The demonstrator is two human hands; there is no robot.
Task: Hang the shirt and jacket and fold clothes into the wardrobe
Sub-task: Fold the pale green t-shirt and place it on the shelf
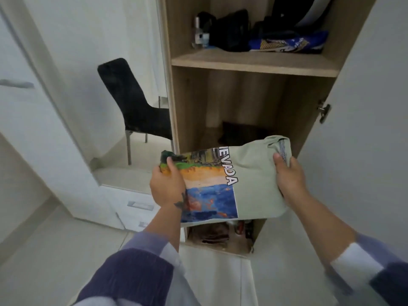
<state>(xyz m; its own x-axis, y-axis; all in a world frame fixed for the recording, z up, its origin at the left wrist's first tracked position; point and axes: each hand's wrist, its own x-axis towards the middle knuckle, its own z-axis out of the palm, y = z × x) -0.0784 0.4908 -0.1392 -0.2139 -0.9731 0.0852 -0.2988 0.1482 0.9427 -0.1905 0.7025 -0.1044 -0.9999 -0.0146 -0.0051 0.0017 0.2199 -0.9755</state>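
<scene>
Both hands are gripping the folded T-shirt (249,171) before the wardrobe (189,107): left hand (166,184) pinching its printed end, right hand (287,175) clutching its collar end

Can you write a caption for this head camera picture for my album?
Both hands, left hand and right hand, hold a folded T-shirt before the open wardrobe.
</scene>
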